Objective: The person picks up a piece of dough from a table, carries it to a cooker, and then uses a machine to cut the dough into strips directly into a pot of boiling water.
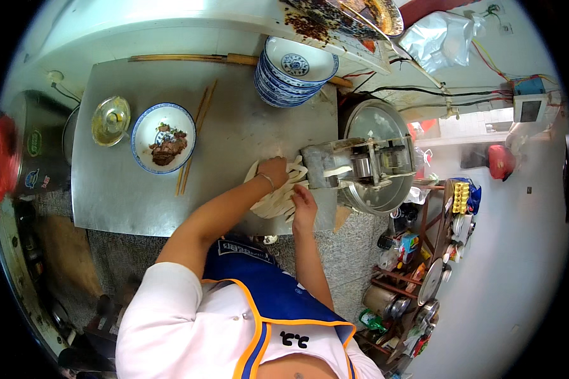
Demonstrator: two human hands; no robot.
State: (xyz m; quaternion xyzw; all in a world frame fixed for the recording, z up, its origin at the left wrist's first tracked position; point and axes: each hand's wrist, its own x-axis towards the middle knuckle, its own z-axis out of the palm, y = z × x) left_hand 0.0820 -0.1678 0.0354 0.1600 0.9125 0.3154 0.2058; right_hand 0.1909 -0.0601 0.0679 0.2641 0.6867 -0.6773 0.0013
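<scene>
A loose pile of flat pale dough strips [277, 201] lies at the right front of a steel table [237, 132]. My left hand [272, 171], with a bracelet at the wrist, grips into the top of the pile, its fingertips hidden among the strips. At the pile's right edge, my right hand [304, 203] has its fingers curled on the strips. Just right of both hands sits a metal roller noodle machine [360, 166]. One short strip of dough [337, 171] rests on its plate, close to the rollers.
Left on the table are a bowl of meat pieces [142, 125], wooden chopsticks [199, 118] and a glass lid-like dish [110, 121]. Stacked blue-and-white bowls [261, 85] stand at the back. A large round metal vessel [377, 116] is under the machine; a cluttered rack [422, 265] stands right.
</scene>
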